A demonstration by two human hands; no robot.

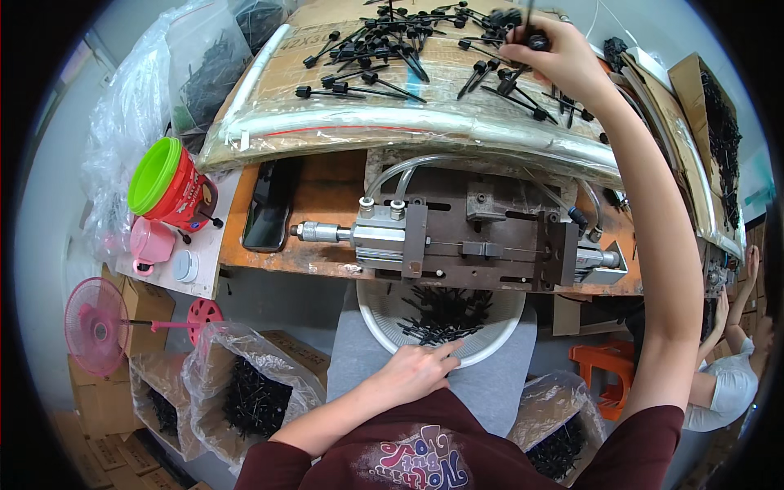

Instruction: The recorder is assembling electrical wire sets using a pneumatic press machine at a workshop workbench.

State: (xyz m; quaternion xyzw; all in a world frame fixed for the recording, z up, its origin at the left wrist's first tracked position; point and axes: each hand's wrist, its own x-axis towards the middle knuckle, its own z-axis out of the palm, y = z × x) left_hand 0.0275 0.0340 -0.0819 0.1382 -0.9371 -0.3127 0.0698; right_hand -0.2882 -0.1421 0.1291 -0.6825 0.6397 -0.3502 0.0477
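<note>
Over the far cardboard (278, 82), my right grip (555, 57) pinches a black knobbed stick (536, 41); I seem to be picking, so next needs a steady lift. My left grip (412, 374) lies loosely spread at the white tub's rim (505, 331).

A pale, plain wall (53, 184) rises beyond the left edge of the orange, worn bench (324, 184). Beside that edge sits a white table (210, 245). A pink fan (100, 326) and cardboard boxes (102, 396) stand off the front-left corner; an orange stool (622, 371) stands near the front-right. The floor (282, 304) is pale grey, the light bright.
</note>
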